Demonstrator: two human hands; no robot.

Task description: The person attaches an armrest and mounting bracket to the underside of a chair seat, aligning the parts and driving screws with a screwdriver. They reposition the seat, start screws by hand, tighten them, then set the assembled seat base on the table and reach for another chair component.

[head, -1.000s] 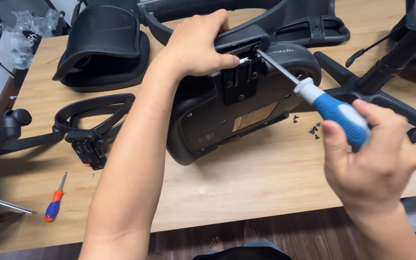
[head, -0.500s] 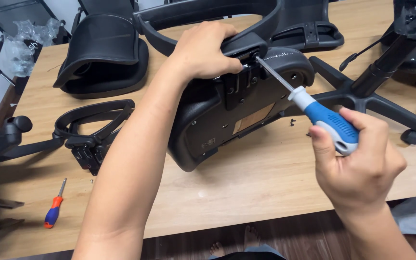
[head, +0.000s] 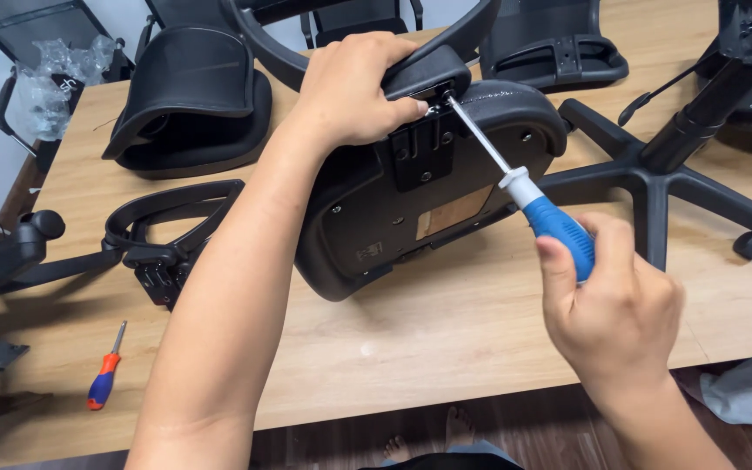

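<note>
1. The left hand (head: 354, 87) is clenched over the armrest bracket (head: 424, 74), pressing it onto the upturned black seat base (head: 419, 191) on the wooden table (head: 446, 339).
2. The right hand (head: 615, 305) grasps the blue-handled screwdriver (head: 537, 204), its tip at a screw just beside the left thumb.
3. Judging by this, fastening is midway; I can't tell how far in the screw sits.
4. The screw head is hidden by the tip; the chair's star base (head: 654, 174) runs off to the right.

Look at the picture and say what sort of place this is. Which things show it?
Probably a furniture assembly workshop: a light wooden worktable holds black office-chair parts, such as a five-armed wheeled base, and the right hand holds a blue-handled screwdriver.
</note>
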